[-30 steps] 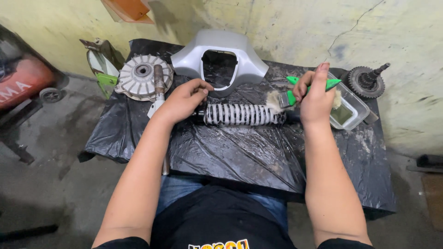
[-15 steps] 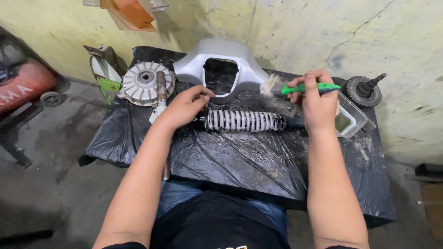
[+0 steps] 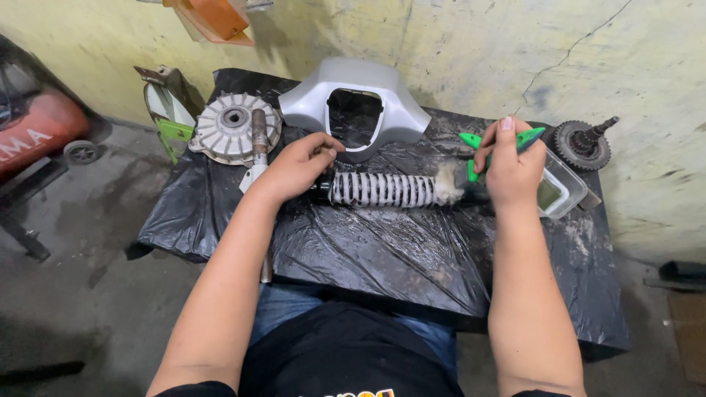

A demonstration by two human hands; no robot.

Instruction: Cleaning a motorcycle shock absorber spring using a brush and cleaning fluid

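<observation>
A shock absorber with a white coil spring (image 3: pixel 382 190) lies across a table covered in black plastic sheet (image 3: pixel 382 250). My left hand (image 3: pixel 298 165) grips its left end and holds it down. My right hand (image 3: pixel 509 163) is shut on a green-handled paintbrush (image 3: pixel 471 170), whose pale bristles (image 3: pixel 446 184) rest on the right end of the spring.
A grey plastic scooter cover (image 3: pixel 353 106) and a finned metal hub (image 3: pixel 232 129) with a metal tube (image 3: pixel 259 132) lie at the back. A clear tub of liquid (image 3: pixel 562 192) and a gear shaft (image 3: pixel 585 143) sit at the right. A red machine (image 3: pixel 33 132) stands on the floor at the left.
My right hand has brought the brush down from above the tub, so its bristles now lie on the spring's right end. My left hand stays on the left end.
</observation>
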